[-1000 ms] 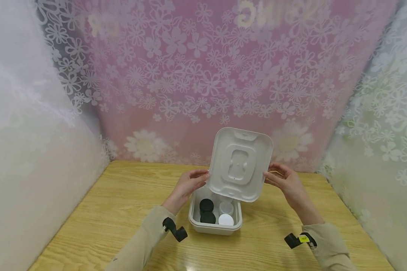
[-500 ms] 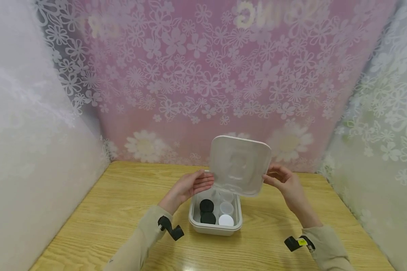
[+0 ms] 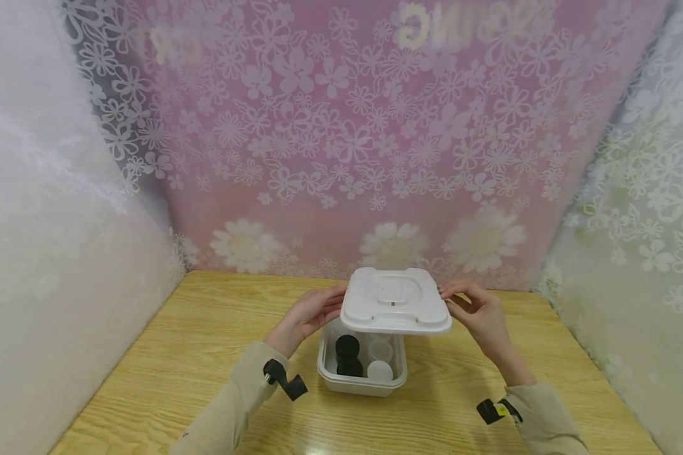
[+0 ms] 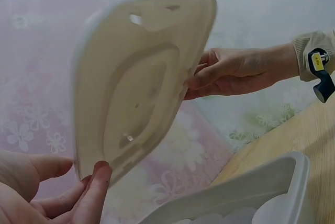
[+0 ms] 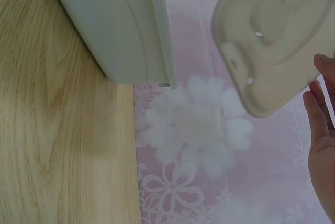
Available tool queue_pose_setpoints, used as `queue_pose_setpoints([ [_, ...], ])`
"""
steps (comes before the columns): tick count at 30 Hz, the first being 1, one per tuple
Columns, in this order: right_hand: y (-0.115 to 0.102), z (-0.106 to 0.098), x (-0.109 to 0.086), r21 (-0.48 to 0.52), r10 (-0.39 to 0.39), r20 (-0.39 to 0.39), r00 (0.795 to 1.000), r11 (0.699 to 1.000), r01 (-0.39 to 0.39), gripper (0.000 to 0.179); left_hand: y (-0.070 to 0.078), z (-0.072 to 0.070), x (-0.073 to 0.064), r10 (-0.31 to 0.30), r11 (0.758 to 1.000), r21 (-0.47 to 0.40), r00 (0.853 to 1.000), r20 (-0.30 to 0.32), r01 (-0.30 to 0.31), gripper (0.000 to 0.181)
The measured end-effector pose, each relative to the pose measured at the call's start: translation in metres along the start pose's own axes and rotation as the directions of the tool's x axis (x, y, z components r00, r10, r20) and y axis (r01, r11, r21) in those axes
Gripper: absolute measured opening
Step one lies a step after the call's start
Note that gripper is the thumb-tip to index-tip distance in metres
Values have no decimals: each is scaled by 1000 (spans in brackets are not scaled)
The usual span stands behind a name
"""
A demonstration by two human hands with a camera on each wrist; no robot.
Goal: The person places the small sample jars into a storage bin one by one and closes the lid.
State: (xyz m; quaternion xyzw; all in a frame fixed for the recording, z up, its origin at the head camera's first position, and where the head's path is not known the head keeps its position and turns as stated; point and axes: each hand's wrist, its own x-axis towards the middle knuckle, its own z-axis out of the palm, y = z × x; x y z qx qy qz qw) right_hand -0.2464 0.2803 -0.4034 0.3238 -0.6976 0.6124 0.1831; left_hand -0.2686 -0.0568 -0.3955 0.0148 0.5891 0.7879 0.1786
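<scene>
A white plastic lid [image 3: 395, 300] is held up over the far part of a white box [image 3: 361, 385], its top face showing in the head view. At the lid's left edge, my left hand [image 3: 310, 316] grips it between thumb and fingers. The right hand [image 3: 480, 316] pinches the opposite edge. From the left wrist view, the lid's hollowed underside [image 4: 138, 93] shows. Inside the box stand round black caps [image 3: 349, 357] on the left and round white caps [image 3: 380, 371] on the right. The lid hides the box's far end.
A wood-grain table [image 3: 205, 379] carries the box. Behind it hangs a pink flowered curtain [image 3: 341, 158], with pale flowered sheets along the left side [image 3: 79, 253] and the right side [image 3: 649, 253].
Both hands have tipped the lid from nearly upright, underside facing me, to nearly flat with its top showing. It has come lower over the box, which stays put.
</scene>
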Motion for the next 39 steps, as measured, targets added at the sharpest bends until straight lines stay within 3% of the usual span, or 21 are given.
queue_pose_setpoints([
  [11,2,9,-1,-27,5,-59,998,1000,-7,20,-3,-6,2,22,998,-52,1000,10,-21,43],
  [13,1,12,0,-18,39,-68,997,999,-40,27,-3,-6,2,29,997,-72,1000,6,-28,42],
  [15,-1,15,0,4,120,-74,990,993,-120,37,-2,-7,3,37,995,-90,999,-2,-37,41],
  [17,-4,17,-1,23,222,-79,972,975,-221,44,-1,-9,3,55,995,-86,998,-4,-55,41],
  [22,-15,20,-1,27,450,-18,893,893,-449,53,2,-16,4,87,994,-65,996,-15,-88,41],
  [27,-18,20,1,237,552,137,822,788,-568,55,1,-23,5,111,993,-31,993,-29,-112,42],
  [29,-17,21,2,284,573,161,803,753,-594,56,-1,-24,4,112,994,-15,993,-38,-112,42],
  [33,-13,26,1,204,613,128,780,753,-625,60,-4,-24,2,111,994,16,992,-61,-111,41],
  [39,-9,37,1,153,629,67,775,761,-631,60,-6,-28,-1,151,980,146,984,-92,-137,40],
])
